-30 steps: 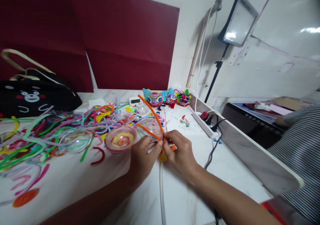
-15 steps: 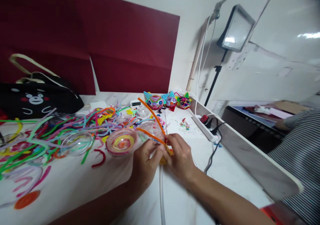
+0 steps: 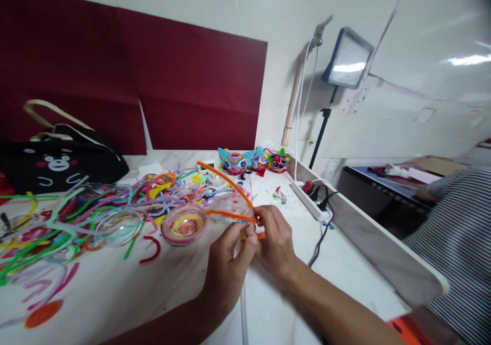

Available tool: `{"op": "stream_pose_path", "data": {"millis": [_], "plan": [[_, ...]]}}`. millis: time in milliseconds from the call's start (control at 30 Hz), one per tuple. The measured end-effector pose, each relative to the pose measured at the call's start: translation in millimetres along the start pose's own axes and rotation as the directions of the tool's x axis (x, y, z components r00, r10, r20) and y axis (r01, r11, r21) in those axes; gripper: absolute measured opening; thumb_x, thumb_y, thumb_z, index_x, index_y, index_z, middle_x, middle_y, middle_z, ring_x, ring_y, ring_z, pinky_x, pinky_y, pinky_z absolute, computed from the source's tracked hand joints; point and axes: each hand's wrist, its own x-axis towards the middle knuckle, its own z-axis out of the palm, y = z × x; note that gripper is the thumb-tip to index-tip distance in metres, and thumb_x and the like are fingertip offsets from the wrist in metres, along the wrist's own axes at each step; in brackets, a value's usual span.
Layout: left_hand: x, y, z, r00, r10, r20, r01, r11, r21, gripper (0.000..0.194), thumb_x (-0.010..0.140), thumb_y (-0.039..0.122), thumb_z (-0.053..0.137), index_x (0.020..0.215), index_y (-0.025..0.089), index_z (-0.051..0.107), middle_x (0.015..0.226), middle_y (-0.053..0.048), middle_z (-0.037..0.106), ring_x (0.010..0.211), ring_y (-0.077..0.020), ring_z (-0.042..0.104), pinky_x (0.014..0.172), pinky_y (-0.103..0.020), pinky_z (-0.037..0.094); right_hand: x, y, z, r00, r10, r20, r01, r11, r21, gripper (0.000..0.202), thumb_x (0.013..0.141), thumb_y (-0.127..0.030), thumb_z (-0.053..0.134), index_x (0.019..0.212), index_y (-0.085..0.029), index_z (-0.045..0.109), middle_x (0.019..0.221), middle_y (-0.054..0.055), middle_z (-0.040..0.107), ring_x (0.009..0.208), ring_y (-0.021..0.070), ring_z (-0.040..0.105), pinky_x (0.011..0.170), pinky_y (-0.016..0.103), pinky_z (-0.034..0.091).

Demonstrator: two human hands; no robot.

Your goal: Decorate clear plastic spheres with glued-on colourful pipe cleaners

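Observation:
My left hand [image 3: 232,260] and my right hand [image 3: 275,237] meet over the white table, fingertips close together. Both are closed on an orange pipe cleaner [image 3: 230,184]. Two strands of it stick out to the upper left from my fingers, one arched and one nearly level. More orange shows between and beneath the fingers; its exact shape there is hidden. Left of my left hand stands a clear bowl [image 3: 184,224] with pink, yellow and orange rings. Behind the strands lies a clear plastic piece [image 3: 226,205], partly covered.
A tangle of coloured pipe cleaners [image 3: 115,197] spreads across the left, with a clear dome [image 3: 120,227] among it. Colourful animal heads [image 3: 235,163] stand at the back. A power strip [image 3: 310,201] lies along the right ledge [image 3: 368,232]. Beyond it is a person in a striped shirt [image 3: 456,237].
The arched orange strand leans further left and bends more. My hands stay together, with the left fingers shifted slightly. The whole view has tilted up a little.

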Motion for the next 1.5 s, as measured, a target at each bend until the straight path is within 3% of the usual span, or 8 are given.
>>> {"op": "stream_pose_path", "data": {"millis": [633,833,900,967,1067,1167,1333,1500], "plan": [[-2,1,22.2,0.999,-0.022,0.03,0.023,0.999,-0.046,0.023,0.083,0.027,0.059,0.102,0.017,0.067,0.099,-0.009,0.072,0.1,-0.0246,0.067,0.091,-0.034,0.054,7,18,-13,0.991,-0.106,-0.083,0.086,0.974,-0.212,0.013,0.097,-0.016,0.046,0.105,-0.014,0.056,0.085,0.009,0.061,0.076,0.02,0.057,0.064,0.031,0.05],[-24,7,-5.6,0.987,0.089,0.135,-0.115,0.973,0.2,0.052,0.08,0.022,0.065,0.132,0.021,0.059,0.131,-0.011,0.067,0.113,-0.025,0.067,0.094,-0.031,0.056,7,28,-14,0.985,-0.152,-0.086,0.123,0.953,-0.277,0.018,0.097,-0.014,0.045,0.113,-0.013,0.053,0.091,0.012,0.061,0.084,0.0227,0.057,0.069,0.033,0.05],[-28,18,-26.6,0.916,0.287,0.28,-0.365,0.886,0.286,0.036,0.084,0.019,0.063,0.118,0.029,0.066,0.103,-0.002,0.078,0.081,-0.0155,0.074,0.073,-0.02,0.059,8,30,-16,0.982,-0.166,-0.086,0.135,0.949,-0.286,0.02,0.096,-0.013,0.046,0.115,-0.013,0.053,0.091,0.013,0.06,0.086,0.0237,0.058,0.07,0.034,0.05],[-21,35,-48.5,0.806,0.547,0.227,-0.588,0.692,0.42,0.029,0.087,0.017,0.06,0.112,0.029,0.067,0.093,0.0,0.077,0.078,-0.0148,0.072,0.075,-0.022,0.058,8,30,-17,0.977,-0.196,-0.083,0.164,0.943,-0.29,0.022,0.095,-0.013,0.046,0.116,-0.013,0.052,0.093,0.014,0.06,0.086,0.0245,0.058,0.07,0.035,0.051],[6,59,-73.7,0.674,0.698,0.243,-0.628,0.368,0.686,0.028,0.09,0.02,0.056,0.117,0.023,0.065,0.109,-0.007,0.073,0.105,-0.0242,0.066,0.099,-0.041,0.049,9,28,-19,0.964,-0.251,-0.083,0.216,0.93,-0.298,0.025,0.095,-0.013,0.043,0.12,-0.013,0.051,0.095,0.015,0.06,0.083,0.0246,0.058,0.068,0.036,0.051],[36,67,-86.3,0.677,0.656,0.335,-0.575,0.187,0.796,0.033,0.094,0.031,0.051,0.119,0.014,0.064,0.122,-0.017,0.067,0.115,-0.0365,0.059,0.098,-0.057,0.042,11,25,-20,0.954,-0.29,-0.078,0.256,0.921,-0.294,0.028,0.094,-0.013,0.043,0.121,-0.013,0.05,0.093,0.014,0.06,0.079,0.0237,0.056,0.064,0.035,0.051],[48,50,-91.5,0.677,0.579,0.454,-0.69,0.286,0.665,0.025,0.098,0.028,0.047,0.112,0.017,0.065,0.1,-0.005,0.075,0.091,-0.0209,0.069,0.087,-0.035,0.049,12,22,-21,0.949,-0.308,-0.068,0.278,0.918,-0.282,0.027,0.093,-0.011,0.047,0.119,-0.012,0.051,0.09,0.014,0.059,0.077,0.0234,0.055,0.061,0.034,0.051],[42,41,-88.8,0.7,0.552,0.453,-0.702,0.416,0.578,0.023,0.096,0.021,0.051,0.112,0.022,0.068,0.091,-0.002,0.074,0.083,-0.0174,0.068,0.075,-0.029,0.049,11,22,-22,0.946,-0.319,-0.061,0.294,0.922,-0.251,0.026,0.094,-0.011,0.044,0.118,-0.01,0.051,0.09,0.016,0.06,0.078,0.0236,0.056,0.061,0.035,0.051]]}}
